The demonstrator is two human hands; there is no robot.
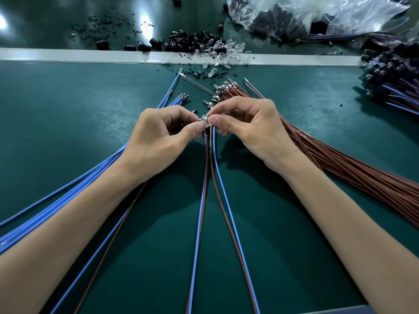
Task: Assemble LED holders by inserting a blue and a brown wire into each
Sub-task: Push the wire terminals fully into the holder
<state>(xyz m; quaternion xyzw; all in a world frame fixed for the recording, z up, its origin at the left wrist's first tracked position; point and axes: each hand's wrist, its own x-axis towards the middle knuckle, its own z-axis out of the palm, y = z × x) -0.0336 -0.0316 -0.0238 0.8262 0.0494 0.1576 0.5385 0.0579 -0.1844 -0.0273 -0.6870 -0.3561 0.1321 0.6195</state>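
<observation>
The left hand and right hand are pinching a tiny clear part fingertip-to-fingertip, wires trailing toward six o'clock.

Gap between blue wires, brown wires

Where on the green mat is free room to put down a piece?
Bare green mat lies at left, between the white strip and the blue wire bundle. Another patch lies between the brown wire bundle and the wired black holders at right. Crowded: clear LEDs by the strip.
</observation>
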